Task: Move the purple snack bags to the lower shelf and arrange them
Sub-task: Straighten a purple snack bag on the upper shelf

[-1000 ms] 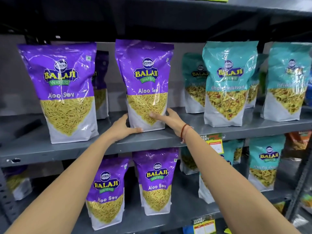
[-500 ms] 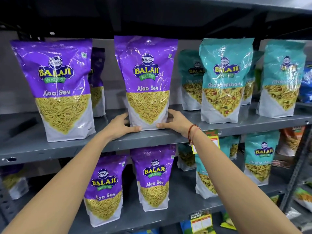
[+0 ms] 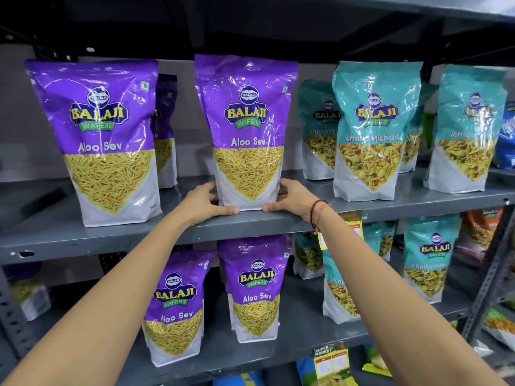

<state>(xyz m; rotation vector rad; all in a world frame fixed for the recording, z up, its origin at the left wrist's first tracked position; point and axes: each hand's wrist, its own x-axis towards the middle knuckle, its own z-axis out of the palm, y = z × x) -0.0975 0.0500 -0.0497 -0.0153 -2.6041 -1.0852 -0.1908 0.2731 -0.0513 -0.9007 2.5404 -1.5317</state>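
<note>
A purple Aloo Sev bag (image 3: 246, 129) stands upright at the middle of the upper grey shelf (image 3: 83, 240). My left hand (image 3: 204, 203) grips its lower left corner and my right hand (image 3: 292, 197) grips its lower right corner, thumbs under the front edge. Another purple bag (image 3: 103, 140) stands to its left, with a third purple bag (image 3: 166, 129) half hidden behind that one. On the lower shelf (image 3: 301, 327) two purple bags stand side by side, the left bag (image 3: 175, 310) and the right bag (image 3: 255, 291).
Teal Khatta Mitha bags (image 3: 373, 129) fill the right part of the upper shelf, and more teal bags (image 3: 432, 260) stand on the lower shelf's right. A yellow price tag (image 3: 354, 227) hangs on the upper shelf edge. A perforated upright post (image 3: 490, 280) stands at right.
Both hands have slid from the bag's front base to its lower side corners and closed on it. The view has shifted slightly; the bag still stands on the upper shelf.
</note>
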